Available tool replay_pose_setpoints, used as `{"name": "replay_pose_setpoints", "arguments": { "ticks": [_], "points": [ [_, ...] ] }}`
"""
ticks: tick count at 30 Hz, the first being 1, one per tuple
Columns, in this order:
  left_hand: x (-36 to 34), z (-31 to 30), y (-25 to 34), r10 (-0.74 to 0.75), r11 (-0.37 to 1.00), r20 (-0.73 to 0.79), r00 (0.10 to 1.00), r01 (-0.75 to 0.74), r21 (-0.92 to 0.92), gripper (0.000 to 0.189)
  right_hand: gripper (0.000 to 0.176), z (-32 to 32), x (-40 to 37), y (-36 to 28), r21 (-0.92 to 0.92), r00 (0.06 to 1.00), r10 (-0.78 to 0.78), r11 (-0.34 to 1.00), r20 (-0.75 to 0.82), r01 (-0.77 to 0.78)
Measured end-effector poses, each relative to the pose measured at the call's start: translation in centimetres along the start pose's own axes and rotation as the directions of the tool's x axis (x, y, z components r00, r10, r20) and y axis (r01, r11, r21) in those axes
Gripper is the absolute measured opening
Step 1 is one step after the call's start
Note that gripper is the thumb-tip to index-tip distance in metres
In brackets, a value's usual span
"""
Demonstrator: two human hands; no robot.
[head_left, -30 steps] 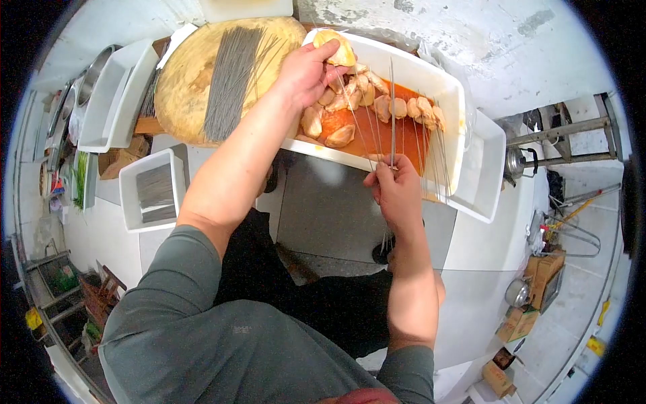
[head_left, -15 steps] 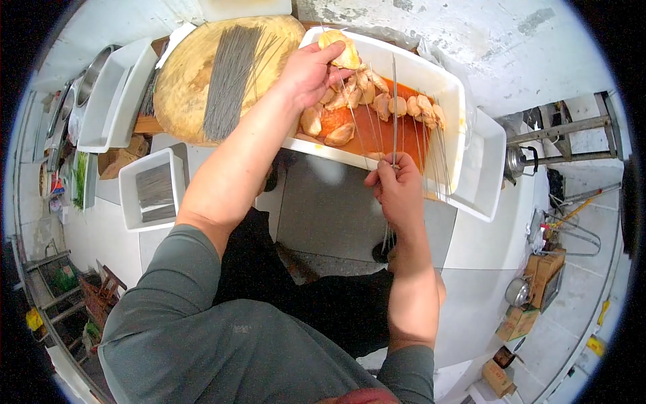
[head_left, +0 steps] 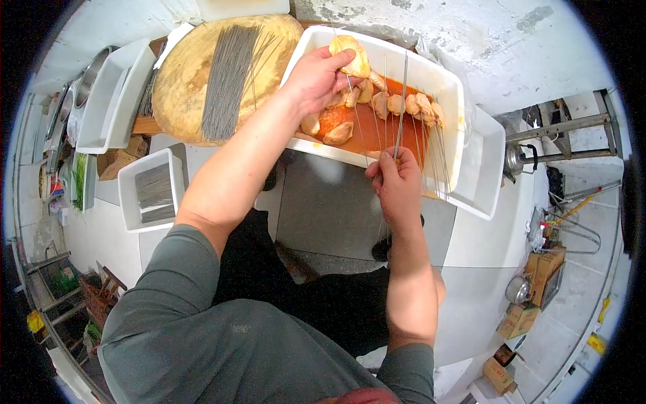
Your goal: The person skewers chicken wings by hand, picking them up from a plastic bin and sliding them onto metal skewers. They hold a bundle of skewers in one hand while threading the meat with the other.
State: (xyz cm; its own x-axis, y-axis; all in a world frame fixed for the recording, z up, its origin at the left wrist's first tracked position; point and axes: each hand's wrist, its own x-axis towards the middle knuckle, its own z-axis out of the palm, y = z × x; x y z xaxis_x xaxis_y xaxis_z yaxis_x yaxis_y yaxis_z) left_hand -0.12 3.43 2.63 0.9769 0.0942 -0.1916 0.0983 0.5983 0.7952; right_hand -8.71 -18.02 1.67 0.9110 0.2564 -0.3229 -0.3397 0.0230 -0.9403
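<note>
Over the white tub, my left hand pinches a yellow-skinned piece of raw chicken between thumb and fingers. My right hand, at the tub's near rim, is closed around several thin metal skewers that point up and away from me. Inside the tub, orange-red liquid surrounds more raw chicken pieces. A row of skewered chicken pieces lies toward the tub's right side, with skewer ends crossing the near rim. My left fingers partly hide some chicken.
Left of the tub, a round wooden chopping block bears a bundle of metal skewers. A white bin with more skewers stands below it. Another white container sits under the tub's right end. A peeling wall rises behind.
My left hand has moved slightly right with the chicken piece. The skewers in my right hand now lean more to the right; that hand has barely shifted.
</note>
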Motion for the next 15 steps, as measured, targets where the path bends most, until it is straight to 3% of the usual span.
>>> {"name": "replay_pose_setpoints", "arguments": {
  "ticks": [15],
  "points": [
    [0.64,-0.6,0.14,0.065,0.991,0.006,0.998,-0.064,-0.115,0.024,0.013,0.13,0.01,-0.08,-0.061,0.998,-0.058,0.996,-0.012,0.057]
  ]
}}
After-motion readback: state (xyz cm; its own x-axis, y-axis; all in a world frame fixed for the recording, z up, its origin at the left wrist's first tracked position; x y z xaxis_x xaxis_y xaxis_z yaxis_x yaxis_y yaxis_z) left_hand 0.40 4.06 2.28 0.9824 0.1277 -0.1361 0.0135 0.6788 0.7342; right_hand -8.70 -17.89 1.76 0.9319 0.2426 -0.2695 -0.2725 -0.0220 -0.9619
